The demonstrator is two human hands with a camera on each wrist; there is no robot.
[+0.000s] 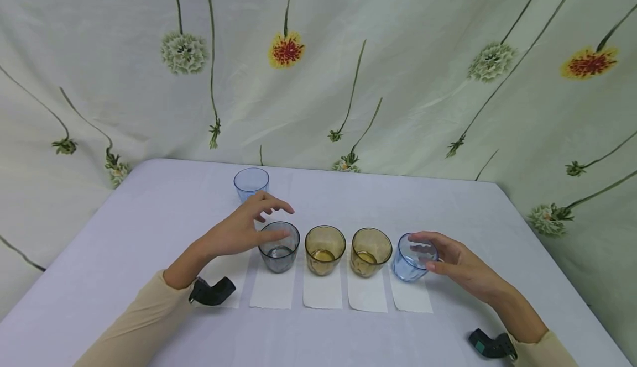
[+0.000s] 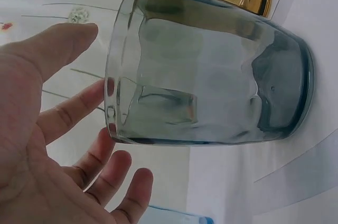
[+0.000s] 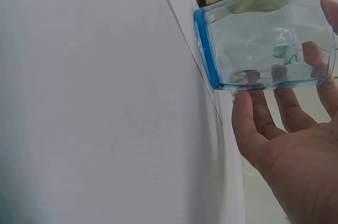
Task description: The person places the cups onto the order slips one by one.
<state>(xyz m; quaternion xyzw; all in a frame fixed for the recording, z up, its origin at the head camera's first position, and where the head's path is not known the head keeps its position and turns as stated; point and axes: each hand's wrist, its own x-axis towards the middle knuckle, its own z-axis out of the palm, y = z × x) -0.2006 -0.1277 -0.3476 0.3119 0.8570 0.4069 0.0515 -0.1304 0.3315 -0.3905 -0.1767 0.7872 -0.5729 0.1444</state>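
Observation:
A row of glasses stands on the white table. At its left end is a grey glass [image 1: 279,253], its wall large in the left wrist view. My left hand [image 1: 244,227] hovers at its rim, fingers spread and loosely bent, the thumb over the mouth and apart from it; whether another fingertip touches the rim I cannot tell. At the right end is a light blue glass [image 1: 409,270], upright on a paper strip. My right hand [image 1: 460,262] curls round its right side, thumb at the front near the rim, fingers behind, partly seen through the glass [image 3: 259,39].
Two amber glasses [image 1: 324,265] [image 1: 369,266] stand between the grey and light blue ones. Another light blue glass [image 1: 250,180] stands farther back, behind my left hand. White paper strips [image 1: 322,295] lie under the row. A flowered cloth [image 1: 398,107] hangs behind the table.

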